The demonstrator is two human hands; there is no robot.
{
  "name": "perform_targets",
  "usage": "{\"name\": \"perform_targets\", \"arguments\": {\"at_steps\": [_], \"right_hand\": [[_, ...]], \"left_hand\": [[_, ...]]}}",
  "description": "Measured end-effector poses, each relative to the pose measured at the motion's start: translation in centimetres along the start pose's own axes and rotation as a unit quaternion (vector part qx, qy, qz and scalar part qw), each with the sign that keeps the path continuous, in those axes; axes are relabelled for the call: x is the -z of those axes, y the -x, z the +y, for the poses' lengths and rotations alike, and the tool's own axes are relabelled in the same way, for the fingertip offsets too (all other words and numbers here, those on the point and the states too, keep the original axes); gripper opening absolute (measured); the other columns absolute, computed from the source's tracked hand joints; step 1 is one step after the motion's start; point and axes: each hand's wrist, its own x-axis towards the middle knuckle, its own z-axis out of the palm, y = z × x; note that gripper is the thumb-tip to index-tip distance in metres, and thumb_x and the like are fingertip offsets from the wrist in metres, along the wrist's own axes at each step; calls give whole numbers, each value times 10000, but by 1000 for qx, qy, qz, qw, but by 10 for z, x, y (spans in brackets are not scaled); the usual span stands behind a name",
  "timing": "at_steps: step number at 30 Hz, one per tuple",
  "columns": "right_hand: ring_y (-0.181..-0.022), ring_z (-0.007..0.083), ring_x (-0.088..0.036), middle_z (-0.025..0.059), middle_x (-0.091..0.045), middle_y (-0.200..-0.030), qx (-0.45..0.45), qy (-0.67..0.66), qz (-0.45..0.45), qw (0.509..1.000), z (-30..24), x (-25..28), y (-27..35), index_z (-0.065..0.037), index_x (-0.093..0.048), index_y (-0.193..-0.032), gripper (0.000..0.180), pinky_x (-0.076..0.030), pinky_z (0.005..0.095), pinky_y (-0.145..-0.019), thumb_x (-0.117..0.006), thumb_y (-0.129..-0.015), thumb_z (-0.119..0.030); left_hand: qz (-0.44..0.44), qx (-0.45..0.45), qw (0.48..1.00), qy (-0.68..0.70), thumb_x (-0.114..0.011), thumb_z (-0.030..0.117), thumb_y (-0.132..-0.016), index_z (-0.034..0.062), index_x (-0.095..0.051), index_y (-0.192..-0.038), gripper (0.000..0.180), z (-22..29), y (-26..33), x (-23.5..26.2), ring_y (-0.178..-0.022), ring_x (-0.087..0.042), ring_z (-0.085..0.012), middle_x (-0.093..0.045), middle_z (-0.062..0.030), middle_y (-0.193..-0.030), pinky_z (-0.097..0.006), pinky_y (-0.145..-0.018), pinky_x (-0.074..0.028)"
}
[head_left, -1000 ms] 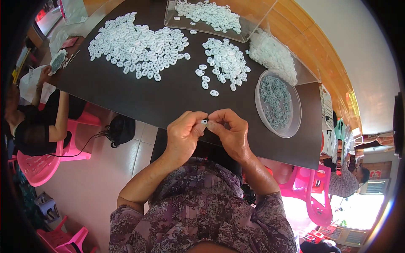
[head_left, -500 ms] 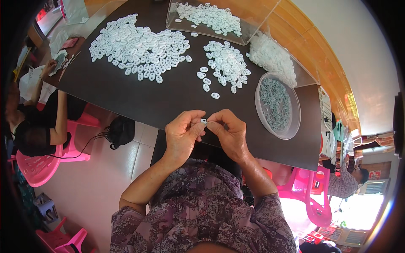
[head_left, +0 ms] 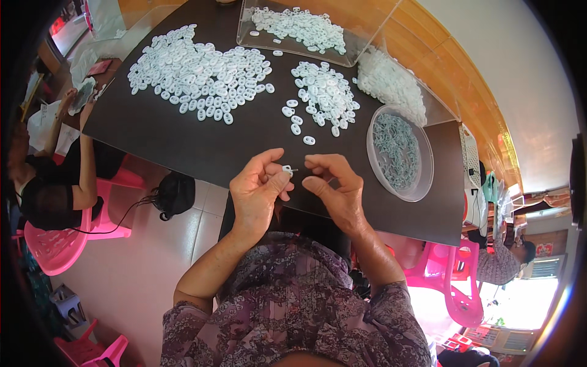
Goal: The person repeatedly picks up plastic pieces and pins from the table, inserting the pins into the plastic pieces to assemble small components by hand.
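1. Far left, another person (head_left: 43, 183) sits on a pink chair (head_left: 55, 244) by the corner of the dark counter (head_left: 202, 147). This person's arm leans on the counter, much as it did a second ago.
2. On the counter lies a big heap of small white pieces (head_left: 195, 67). It looks the same as before.
3. The left hand (head_left: 260, 192) is just off the near edge of the counter. Its grip is closed: thumb and finger pinch one small white piece (head_left: 287, 170).
4. A second ago the two hands were pressed close over the piece. Now they are a little apart, and the piece shows clearly between them. I think one small step on this piece has just ended or is about to start.
5. The right hand (head_left: 336, 189) is just beside the piece. Its thumb and finger are pinched together on something thin, maybe a wire; it is too small to tell.
6. Behind the hands is a smaller heap of white pieces (head_left: 324, 92), and a clear tray (head_left: 367, 43) with more.
7. To the right, a round clear dish (head_left: 400, 153) holds greyish pieces. It has not moved.
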Motion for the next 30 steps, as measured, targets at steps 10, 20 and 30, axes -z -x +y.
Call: {"name": "perform_targets", "arguments": {"at_steps": [10,20,30], "right_hand": [[-752,61,-559,35,-578,-968,-41,-219,31,974,9,-19,13,-9,-632,-951,145,-460,203,-653,-637,-813,36],[-831,86,-591,60,-653,-914,-161,-225,117,954,10,15,11,42,-627,-942,117,-470,212,-755,-625,-839,-12],[-846,145,-626,115,-669,-903,-175,-265,58,946,4,7,22,49,-620,-934,124,-488,261,-807,-626,-811,34]], "left_hand": [[20,41,997,61,-542,-67,-858,-105,-513,-1158,304,-3,6,-15,-662,-623,-166,-639,-145,-869,-256,-560,-522],[-240,-255,848,-398,-539,13,-844,15,-498,-1213,372,66,14,-22,-756,-609,-165,-632,-89,-1014,-323,-707,-515],[-387,-422,725,-383,-655,17,-693,3,-647,-870,177,139,26,-78,-690,-631,-176,-680,-98,-916,-311,-620,-504]]}}
